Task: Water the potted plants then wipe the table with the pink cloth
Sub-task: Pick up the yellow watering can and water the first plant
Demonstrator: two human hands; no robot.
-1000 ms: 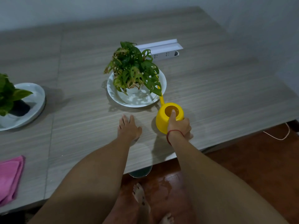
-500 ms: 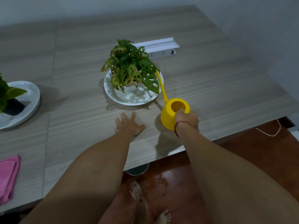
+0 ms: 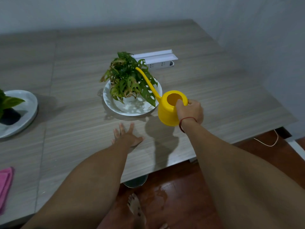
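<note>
A leafy potted plant point(image 3: 127, 80) stands in a white dish point(image 3: 113, 106) at the table's middle. My right hand point(image 3: 191, 111) grips a yellow watering can point(image 3: 168, 111), held above the table just right of the dish. Its long spout reaches up over the leaves. My left hand point(image 3: 127, 136) lies flat on the table with fingers spread, in front of the dish. A second plant point(image 3: 6, 101) in a white dish point(image 3: 26, 111) sits at the left edge, partly cut off. The pink cloth point(image 3: 5, 184) lies at the near left edge.
A white power strip point(image 3: 158, 59) lies behind the middle plant. The grey wood-grain table point(image 3: 222, 96) ends near a wall on the right. A thin cable point(image 3: 267, 142) trails on the red-brown floor, where my bare feet point(image 3: 137, 210) stand.
My right hand has lifted the yellow watering can off the table and swung its spout up over the middle plant. My left hand has stayed flat on the table.
</note>
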